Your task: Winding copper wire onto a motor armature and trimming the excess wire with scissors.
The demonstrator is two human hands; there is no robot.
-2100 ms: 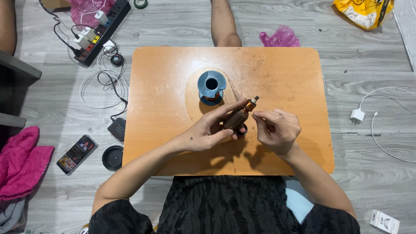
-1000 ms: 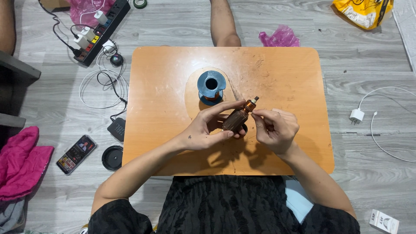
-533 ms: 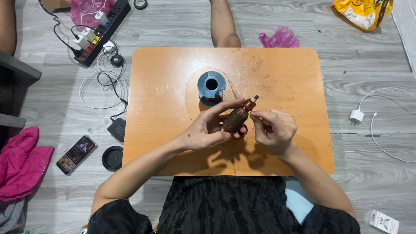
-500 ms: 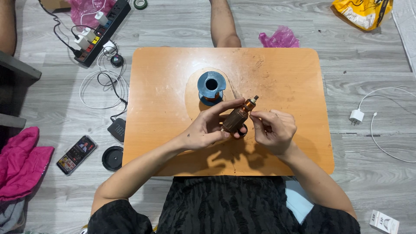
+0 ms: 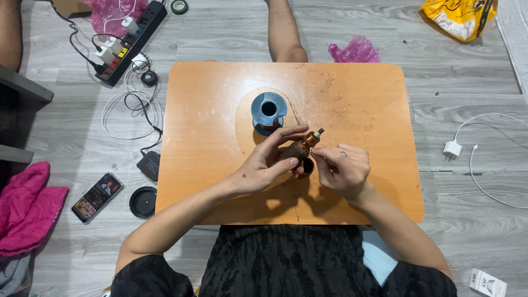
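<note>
My left hand (image 5: 270, 161) grips a small brown motor armature (image 5: 302, 147) with copper windings, held tilted above the orange low table (image 5: 214, 121). Its thin shaft points up and to the right. My right hand (image 5: 342, 169) is closed beside the armature's lower end, fingertips pinched at it; whether they hold a fine wire is too small to tell. A blue spool of copper wire (image 5: 268, 110) stands upright on the table just beyond my hands. A small dark round thing (image 5: 308, 166) lies under my fingers, mostly hidden.
Another person's leg (image 5: 286, 30) rests past the table's far edge. On the floor to the left lie a power strip (image 5: 132, 41) with cables, a phone (image 5: 97, 197), a black lid (image 5: 143, 202) and pink cloth (image 5: 27, 212). A white charger (image 5: 454, 148) lies to the right.
My right hand has shifted slightly left, closer to the armature. The armature stays held in my left hand at about the same tilt.
</note>
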